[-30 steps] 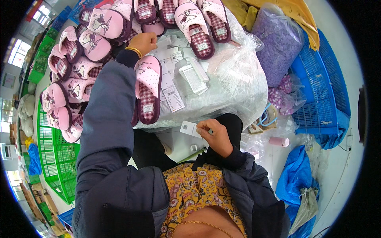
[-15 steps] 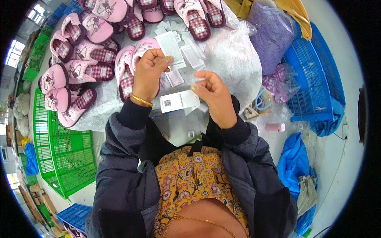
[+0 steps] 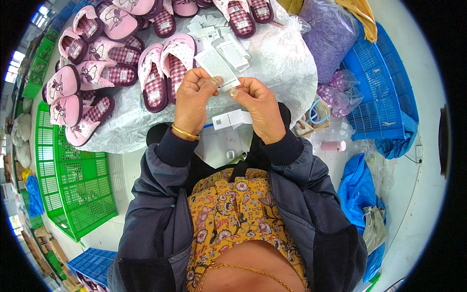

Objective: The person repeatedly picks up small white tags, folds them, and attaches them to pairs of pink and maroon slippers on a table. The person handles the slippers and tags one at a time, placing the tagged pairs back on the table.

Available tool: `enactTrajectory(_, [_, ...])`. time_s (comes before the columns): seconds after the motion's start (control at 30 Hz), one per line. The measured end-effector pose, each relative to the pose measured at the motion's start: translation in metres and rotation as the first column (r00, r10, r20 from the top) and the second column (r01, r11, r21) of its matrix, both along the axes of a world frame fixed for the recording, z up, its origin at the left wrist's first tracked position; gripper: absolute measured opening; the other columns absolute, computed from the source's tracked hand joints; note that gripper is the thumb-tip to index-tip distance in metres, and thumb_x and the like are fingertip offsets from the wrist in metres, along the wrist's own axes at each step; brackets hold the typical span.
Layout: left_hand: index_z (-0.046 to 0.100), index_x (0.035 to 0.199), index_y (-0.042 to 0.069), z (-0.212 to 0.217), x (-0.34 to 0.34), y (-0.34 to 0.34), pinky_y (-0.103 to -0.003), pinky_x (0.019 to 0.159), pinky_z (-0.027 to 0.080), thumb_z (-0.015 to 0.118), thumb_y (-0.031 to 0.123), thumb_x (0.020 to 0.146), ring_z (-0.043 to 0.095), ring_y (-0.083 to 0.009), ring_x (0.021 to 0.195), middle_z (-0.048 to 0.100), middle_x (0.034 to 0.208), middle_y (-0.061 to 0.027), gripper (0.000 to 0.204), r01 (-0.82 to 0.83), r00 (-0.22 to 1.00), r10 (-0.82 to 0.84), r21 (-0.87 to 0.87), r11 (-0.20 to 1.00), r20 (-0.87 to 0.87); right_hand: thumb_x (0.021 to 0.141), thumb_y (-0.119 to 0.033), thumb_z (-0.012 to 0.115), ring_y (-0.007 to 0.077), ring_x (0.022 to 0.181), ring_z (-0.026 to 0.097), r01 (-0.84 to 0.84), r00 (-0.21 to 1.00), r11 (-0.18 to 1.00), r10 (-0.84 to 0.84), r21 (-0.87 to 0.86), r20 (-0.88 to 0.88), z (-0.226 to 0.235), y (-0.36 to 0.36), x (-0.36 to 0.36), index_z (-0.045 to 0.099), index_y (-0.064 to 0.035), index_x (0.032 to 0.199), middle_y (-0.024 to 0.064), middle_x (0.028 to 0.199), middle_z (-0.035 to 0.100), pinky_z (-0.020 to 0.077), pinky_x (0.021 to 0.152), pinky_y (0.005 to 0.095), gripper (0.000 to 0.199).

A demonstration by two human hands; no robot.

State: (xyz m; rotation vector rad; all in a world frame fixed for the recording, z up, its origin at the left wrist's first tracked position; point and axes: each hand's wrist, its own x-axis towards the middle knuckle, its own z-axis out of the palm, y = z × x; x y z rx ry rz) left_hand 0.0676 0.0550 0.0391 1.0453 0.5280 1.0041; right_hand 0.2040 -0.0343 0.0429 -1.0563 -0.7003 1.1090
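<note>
My left hand (image 3: 192, 104) is closed, thumb and fingers pinching a white printed tag (image 3: 214, 63) above the table. My right hand (image 3: 262, 107) is also closed, its thumb and fingertips at that tag's lower right corner. Below the right hand's fingers hang white folded hang tags (image 3: 228, 119), one with a square code; what suspends them is too fine to make out. Beyond the hands lie loose white tags (image 3: 232, 54) in a pile. Just left of these rests a pair of pink slippers (image 3: 178, 53) with checked insoles.
More pink slippers (image 3: 114, 73) crowd the table's left and far side. Crumpled clear plastic (image 3: 279, 48) covers the tabletop (image 3: 141, 129). Green crates (image 3: 80, 180) stand at the left, blue crates (image 3: 374, 82) at the right, near a bag of purple material (image 3: 331, 39).
My right hand has moved up and left to the tag in my left hand, bringing the hanging tags along. The left hand has shifted slightly right and down, and its tag now tilts.
</note>
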Motion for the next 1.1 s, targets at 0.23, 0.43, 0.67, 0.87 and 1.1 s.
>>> enactTrajectory(0.23, [0.054, 0.096, 0.007, -0.005, 0.001, -0.007, -0.024, 0.073, 0.045, 0.065, 0.003, 0.090, 0.056, -0.0099, 0.078, 0.064, 0.088, -0.0027, 0.013, -0.001, 1.000, 0.001, -0.012, 1.000, 0.014, 0.087, -0.003, 0.068, 0.0035, 0.076, 0.051, 0.011, 1.000, 1.000, -0.011, 0.005, 0.019, -0.006, -0.003, 0.001, 0.061, 0.0019, 0.108, -0.0029, 0.085, 0.059, 0.0416, 0.070, 0.0192, 0.022])
enactTrajectory(0.43, [0.057, 0.096, 0.004, -0.003, -0.005, -0.013, -0.028, 0.081, 0.045, 0.059, 0.012, 0.096, 0.055, -0.0098, 0.084, 0.062, 0.092, -0.0026, 0.009, 0.047, 0.999, -0.047, -0.004, 0.999, 0.000, 0.087, -0.003, 0.066, 0.0040, 0.074, 0.050, 0.050, 0.994, 0.997, -0.045, -0.056, 0.095, -0.001, -0.004, 0.003, 0.061, 0.0018, 0.104, -0.0028, 0.084, 0.058, 0.0411, 0.068, 0.0193, 0.019])
enactTrajectory(0.67, [0.064, 0.090, 0.001, -0.015, -0.032, 0.015, -0.037, 0.091, 0.048, 0.049, 0.030, 0.102, 0.062, -0.0227, 0.101, 0.068, 0.103, -0.0167, 0.035, 0.526, 0.849, -0.528, -0.060, 0.848, -0.024, 0.087, -0.001, 0.067, 0.0026, 0.072, 0.053, -0.049, 0.936, 0.998, 0.058, -0.034, 0.346, -0.017, -0.021, 0.002, 0.063, -0.0002, 0.096, -0.0019, 0.082, 0.063, 0.0437, 0.064, 0.0187, 0.010])
enactTrajectory(0.87, [0.064, 0.095, 0.002, -0.003, -0.029, 0.008, -0.025, 0.076, 0.048, 0.066, 0.012, 0.092, 0.059, -0.0094, 0.082, 0.066, 0.093, -0.0033, 0.011, 0.507, 0.760, -0.427, 0.035, 0.861, -0.489, 0.085, -0.003, 0.070, 0.0025, 0.071, 0.056, -0.068, 0.893, 0.997, 0.075, -0.031, 0.443, -0.023, -0.026, 0.003, 0.064, -0.0003, 0.096, -0.0003, 0.082, 0.066, 0.0474, 0.063, 0.0197, 0.013])
enactTrajectory(1.1, [0.064, 0.086, 0.003, -0.008, -0.027, -0.004, -0.031, 0.075, 0.045, 0.068, 0.012, 0.084, 0.056, -0.0184, 0.081, 0.060, 0.084, -0.0056, 0.010, 0.440, 0.792, -0.001, 0.570, 0.694, -0.611, 0.085, -0.004, 0.069, 0.0032, 0.076, 0.057, -0.123, 0.746, 0.992, 0.081, 0.017, 0.661, -0.021, -0.033, 0.010, 0.064, -0.0019, 0.100, 0.0002, 0.088, 0.066, 0.0484, 0.069, 0.0213, 0.016])
